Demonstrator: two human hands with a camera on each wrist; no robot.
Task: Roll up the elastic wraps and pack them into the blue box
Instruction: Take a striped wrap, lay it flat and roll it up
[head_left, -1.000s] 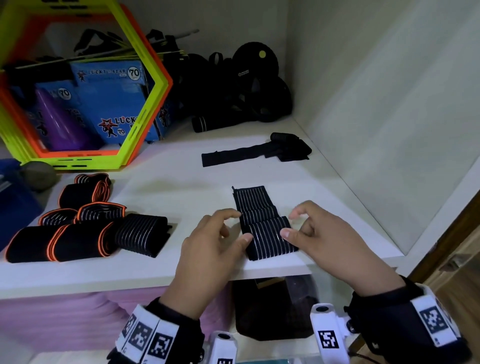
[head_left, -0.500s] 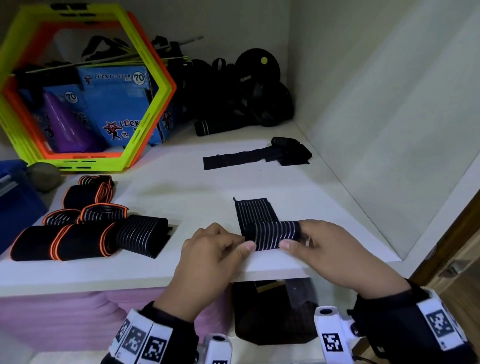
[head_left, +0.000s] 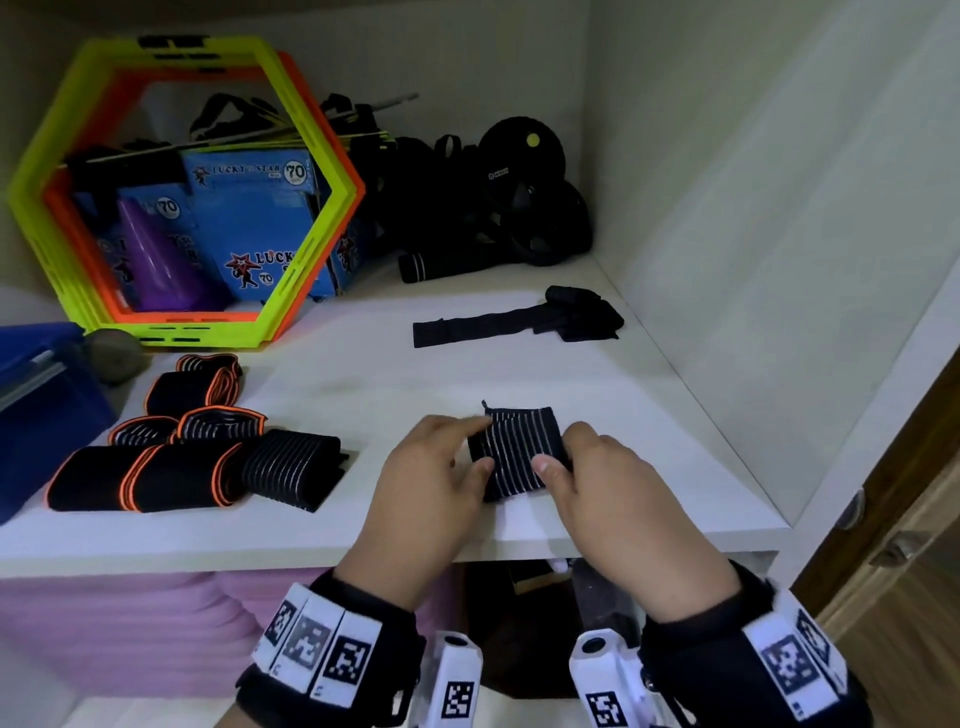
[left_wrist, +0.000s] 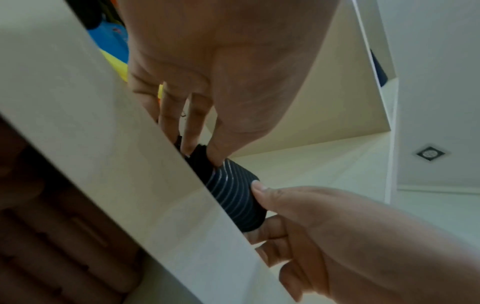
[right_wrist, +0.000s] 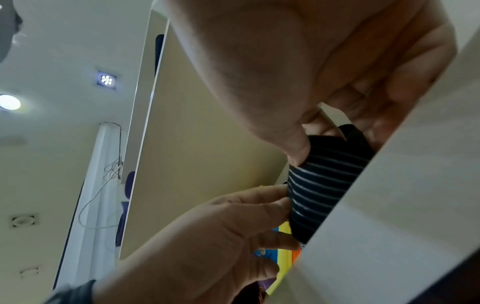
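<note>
- While both hands meet near the front edge of the white shelf (head_left: 363, 384) in the head view, the left hand (head_left: 434, 483) and right hand (head_left: 597, 493) pinch a rolled black elastic wrap (head_left: 514, 452) with thin white stripes from either side, thumbs on its near face and fingers curled over the far side. The roll rests on the shelf between them.
- Left of the hands, a group of rolled wraps (head_left: 171, 457), several with orange edging, lies on the shelf, just beside the blue box (head_left: 41, 410) at the left edge. Farther back, an unrolled black wrap (head_left: 519, 319) lies stretched flat, well apart from the hands. Green and orange hexagon frames (head_left: 187, 192) lean at the back left with blue cartons behind them, and black gear is piled at the back right.
- Seen from the left wrist, below the shelf edge, the left hand (left_wrist: 221, 72) reaches over the edge, its thumb and fingertips (left_wrist: 192, 131) closed on one end of the striped roll (left_wrist: 233, 195); the right hand (left_wrist: 350, 236) grips the other end, thumb on top.
- Seen from the right wrist, the right hand (right_wrist: 311, 72) clamps the roll (right_wrist: 319, 185) with thumb pressed on the stripes, while the left hand (right_wrist: 207, 246) touches its opposite end with curled fingers.
</note>
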